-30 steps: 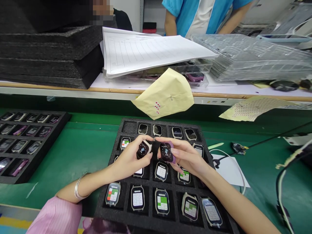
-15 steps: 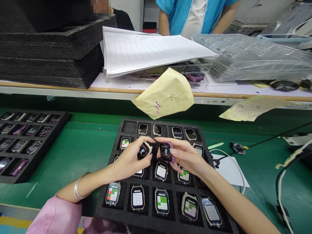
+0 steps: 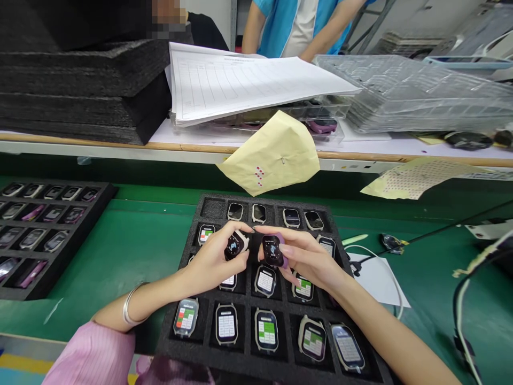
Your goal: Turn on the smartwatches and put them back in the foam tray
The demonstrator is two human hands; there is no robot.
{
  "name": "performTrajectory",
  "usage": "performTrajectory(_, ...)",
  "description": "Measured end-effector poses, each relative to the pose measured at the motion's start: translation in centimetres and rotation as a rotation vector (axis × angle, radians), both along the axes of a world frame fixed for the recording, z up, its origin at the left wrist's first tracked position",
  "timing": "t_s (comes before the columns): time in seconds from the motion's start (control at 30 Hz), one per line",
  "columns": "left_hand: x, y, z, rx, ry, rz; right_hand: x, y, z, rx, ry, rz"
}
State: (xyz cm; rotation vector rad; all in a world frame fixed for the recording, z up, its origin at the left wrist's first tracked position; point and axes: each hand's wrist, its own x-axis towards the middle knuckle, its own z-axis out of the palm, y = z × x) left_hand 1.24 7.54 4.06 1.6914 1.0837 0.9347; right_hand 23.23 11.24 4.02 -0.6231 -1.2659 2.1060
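My left hand (image 3: 218,258) is closed on a silver-cased smartwatch body (image 3: 234,246) without a strap, its dark screen showing a small blue figure. In my right hand (image 3: 306,254) is a purple-cased smartwatch body (image 3: 273,250), with a similar picture lit on its screen and my thumb on its right edge. Both are held above a black foam tray (image 3: 208,283), side by side and apart. Several watch bodies lie in the tray's compartments; some screens show white, green or red grids, like the watch (image 3: 266,330) in the front row. My hands cover part of the middle rows.
Another foam tray of watches (image 3: 52,240) lies at left. Behind, a shelf carries stacked black foam (image 3: 80,80), papers (image 3: 240,80) and clear plastic trays (image 3: 417,96). A yellow sheet (image 3: 276,155) hangs from its edge. Cables (image 3: 396,283) lie at right. A person in blue stands beyond.
The silver-cased watch in my left hand has shifted very slightly; my right hand stays nearly still. Across the shelf, the person in blue has moved left and brought an arm across the body.
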Motion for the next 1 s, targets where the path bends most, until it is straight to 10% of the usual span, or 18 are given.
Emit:
performTrajectory(0.43, -1.3, 1.3, 0.7, -0.563, -0.562, 0.023, 0.0, 0.7, -0.7, -0.128, -0.031, -0.038)
performTrajectory(1.0, -1.1, 1.2, 0.6, -0.568, -0.524, -0.006, -0.2, -0.3, -0.4, 0.184, -0.279, -0.188)
